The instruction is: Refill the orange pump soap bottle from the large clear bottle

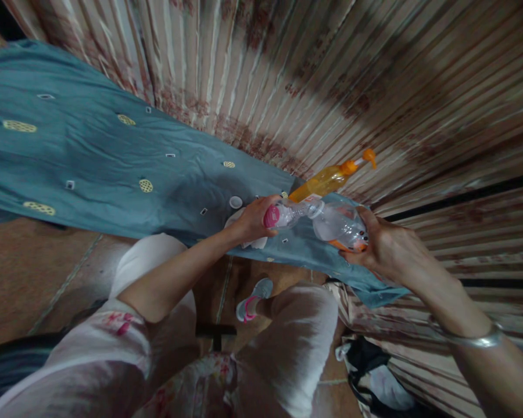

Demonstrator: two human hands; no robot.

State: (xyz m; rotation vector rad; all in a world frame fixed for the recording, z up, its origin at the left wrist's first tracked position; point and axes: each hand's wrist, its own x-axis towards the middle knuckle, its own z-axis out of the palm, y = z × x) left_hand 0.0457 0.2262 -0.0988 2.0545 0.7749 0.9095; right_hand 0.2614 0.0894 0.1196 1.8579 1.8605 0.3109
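My left hand (257, 220) is closed around a small clear plastic bottle (290, 213) with a round pink patch on its near end. My right hand (381, 241) grips a wider clear plastic bottle (337, 223) that has small dark dots near the palm. Both bottles lie tilted sideways above the cloth, their narrow ends meeting between my hands. Whether one neck sits inside the other I cannot tell. Something orange shows under the wider bottle, partly hidden by my right fingers. Just behind stands a pump bottle (320, 184) of yellow-orange liquid with an orange pump head.
A teal cloth (96, 151) with pineapple prints covers the long table. On it lie a round white cap (235, 202) and a crumpled white cloth or tissue (257, 242), partly behind my left wrist. A pleated curtain (253, 87) hangs behind. A dark bag (370, 366) rests low at right.
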